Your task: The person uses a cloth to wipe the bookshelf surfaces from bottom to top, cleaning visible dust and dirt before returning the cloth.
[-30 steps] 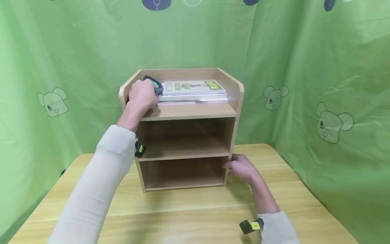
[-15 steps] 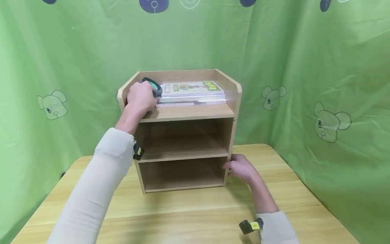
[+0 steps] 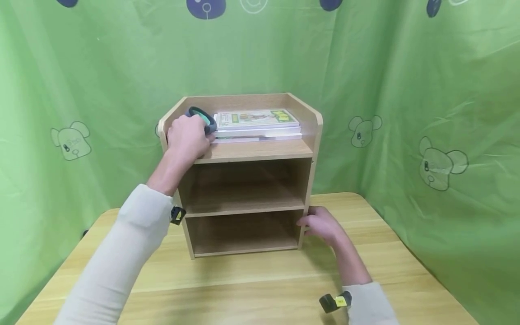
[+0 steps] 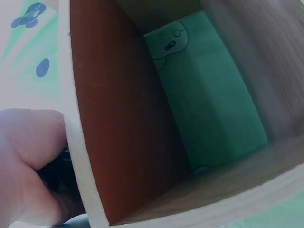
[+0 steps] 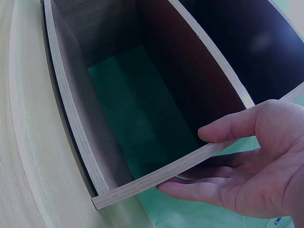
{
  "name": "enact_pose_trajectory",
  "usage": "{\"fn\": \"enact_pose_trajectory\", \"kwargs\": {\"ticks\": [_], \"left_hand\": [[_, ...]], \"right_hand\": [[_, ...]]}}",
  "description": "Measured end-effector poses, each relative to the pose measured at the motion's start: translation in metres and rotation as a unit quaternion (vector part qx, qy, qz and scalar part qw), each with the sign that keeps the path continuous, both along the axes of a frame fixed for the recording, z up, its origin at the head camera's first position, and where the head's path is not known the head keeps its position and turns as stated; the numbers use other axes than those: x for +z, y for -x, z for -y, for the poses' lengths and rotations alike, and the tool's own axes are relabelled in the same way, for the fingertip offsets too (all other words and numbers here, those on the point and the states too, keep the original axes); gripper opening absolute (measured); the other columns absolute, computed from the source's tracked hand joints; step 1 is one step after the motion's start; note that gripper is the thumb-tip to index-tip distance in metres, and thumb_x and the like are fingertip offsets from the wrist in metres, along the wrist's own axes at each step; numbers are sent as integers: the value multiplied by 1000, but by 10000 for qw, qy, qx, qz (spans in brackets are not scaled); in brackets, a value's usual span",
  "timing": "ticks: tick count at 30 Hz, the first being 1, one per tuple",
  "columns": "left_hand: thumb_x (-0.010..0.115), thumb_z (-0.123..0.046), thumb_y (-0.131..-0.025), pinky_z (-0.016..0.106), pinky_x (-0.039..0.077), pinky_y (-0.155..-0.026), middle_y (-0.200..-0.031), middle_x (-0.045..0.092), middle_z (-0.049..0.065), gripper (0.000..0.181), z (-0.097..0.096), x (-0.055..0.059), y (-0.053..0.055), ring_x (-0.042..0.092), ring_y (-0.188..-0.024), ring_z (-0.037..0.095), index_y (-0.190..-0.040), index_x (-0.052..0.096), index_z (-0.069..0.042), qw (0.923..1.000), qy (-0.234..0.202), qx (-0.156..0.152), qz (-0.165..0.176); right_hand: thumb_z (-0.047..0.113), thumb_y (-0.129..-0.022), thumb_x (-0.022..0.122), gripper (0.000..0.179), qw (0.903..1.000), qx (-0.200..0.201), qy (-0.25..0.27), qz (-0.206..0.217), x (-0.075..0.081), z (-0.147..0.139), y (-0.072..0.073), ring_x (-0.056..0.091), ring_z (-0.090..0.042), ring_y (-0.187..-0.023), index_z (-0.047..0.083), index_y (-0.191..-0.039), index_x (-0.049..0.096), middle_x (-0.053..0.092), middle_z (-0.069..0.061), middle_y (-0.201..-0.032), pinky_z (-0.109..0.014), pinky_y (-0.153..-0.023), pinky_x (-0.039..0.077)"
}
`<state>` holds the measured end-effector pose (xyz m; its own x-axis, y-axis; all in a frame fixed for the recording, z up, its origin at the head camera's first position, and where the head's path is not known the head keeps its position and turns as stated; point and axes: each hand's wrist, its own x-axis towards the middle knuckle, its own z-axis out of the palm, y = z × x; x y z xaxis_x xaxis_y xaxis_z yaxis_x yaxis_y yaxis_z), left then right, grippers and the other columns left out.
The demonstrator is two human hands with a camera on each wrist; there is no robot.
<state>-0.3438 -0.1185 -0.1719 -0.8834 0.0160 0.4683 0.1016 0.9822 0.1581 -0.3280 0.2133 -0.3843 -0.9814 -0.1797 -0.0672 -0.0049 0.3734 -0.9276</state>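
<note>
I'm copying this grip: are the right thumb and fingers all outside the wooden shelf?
No: the right hand grips the side panel with its thumb inside and fingers outside.

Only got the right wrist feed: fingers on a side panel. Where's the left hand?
Observer: In the head view, the left hand is at the left end of the top shelf.
Operator: Holding anything?
Observer: Yes, a dark rounded object with a green inside; the hand hides part of it.
Operator: What's next to that?
Observer: A stack of books, lying flat to its right.
</note>
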Motion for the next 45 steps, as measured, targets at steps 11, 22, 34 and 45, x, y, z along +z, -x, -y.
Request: {"fn": "enact_pose_trajectory", "kwargs": {"ticks": [11, 22, 34, 45], "left_hand": [[66, -34, -94, 58, 55, -82, -106, 69, 29, 34, -5, -6, 4, 65, -96, 48, -99, 71, -1, 9986, 227, 228, -426], [61, -25, -94, 59, 55, -78, -99, 69, 28, 25, -3, -11, -14, 66, -89, 47, -94, 69, -1, 9989, 306, 57, -359], [58, -8, -86, 46, 49, -57, -78, 67, 15, 15, 8, 0, -74, 59, -71, 36, -88, 73, -11, 9952, 273, -757, -560], [58, -3, -85, 21, 35, -43, -86, 75, 22, 28, 37, 41, -84, 65, -60, 34, -105, 77, -1, 9467, -1136, -1336, -2702]], "right_hand": [[4, -89, 62, 63, 10000, 8, -11, 39, 2, 2, -1, 53, -49, -127, -20, -142, 38, 47, -38, -141, -50, -99, 54], [2, -88, 61, 61, 10000, 65, 23, 32, -3, 2, -3, 54, -51, -125, -22, -140, 40, 50, -39, -138, -51, -98, 54], [2, -88, 62, 61, 10000, -25, 44, -53, -4, 1, -2, 55, -50, -124, -21, -140, 40, 50, -39, -137, -51, -96, 55], [0, -87, 62, 52, 9999, -119, -11, -58, -3, 2, -5, 58, -50, -120, -22, -131, 48, 55, -39, -130, -49, -93, 57]]}}
